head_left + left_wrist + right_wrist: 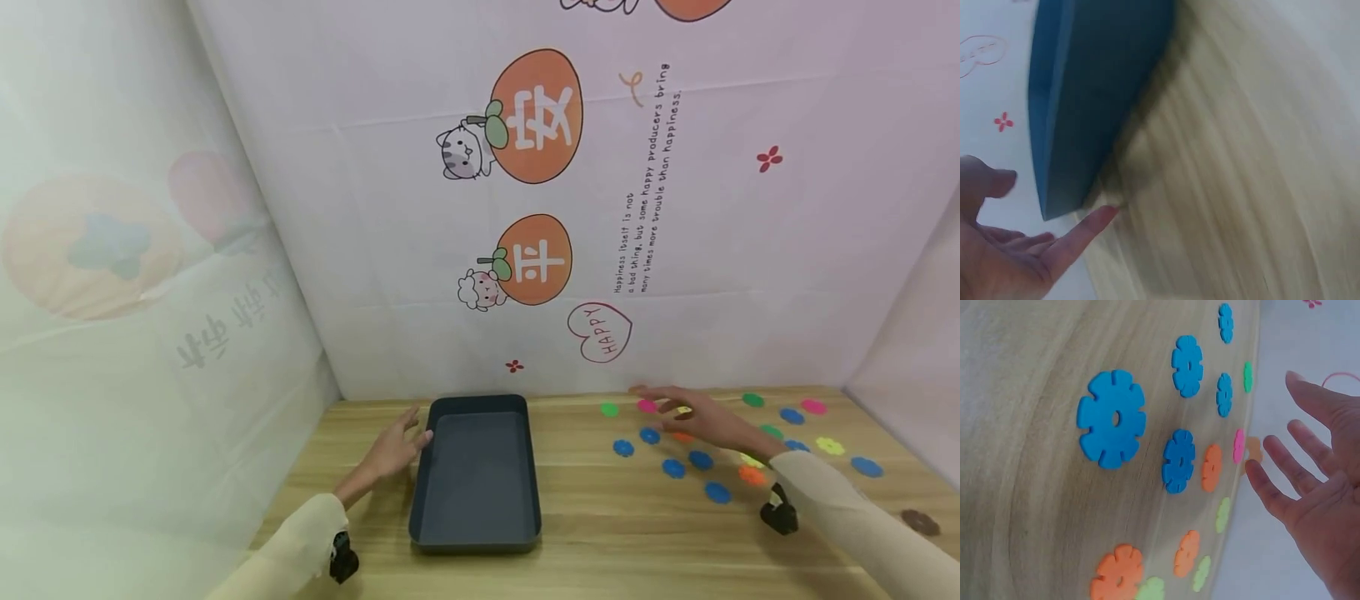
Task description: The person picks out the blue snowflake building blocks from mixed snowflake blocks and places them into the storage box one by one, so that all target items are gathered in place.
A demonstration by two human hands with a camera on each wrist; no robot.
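A dark grey rectangular tray [478,479] lies on the wooden table. Beside its left wall is my left hand [392,450], fingers spread and thumb near the rim. The left wrist view shows that hand [1016,256] at the tray's far corner, with nothing in its grasp. Over the scattered plastic flower-shaped discs on the right hovers my right hand [701,419], its fingers loosely extended and holding nothing. In the right wrist view a tan disc [1254,450] shows just past the fingertips, with a pink disc [1239,446] beside it.
Blue [717,492], orange [752,475], yellow [830,446] and green discs [753,400] are spread over the table's right side. A brown disc [920,522] lies near the right edge. White printed cloth [405,250] walls the back and sides.
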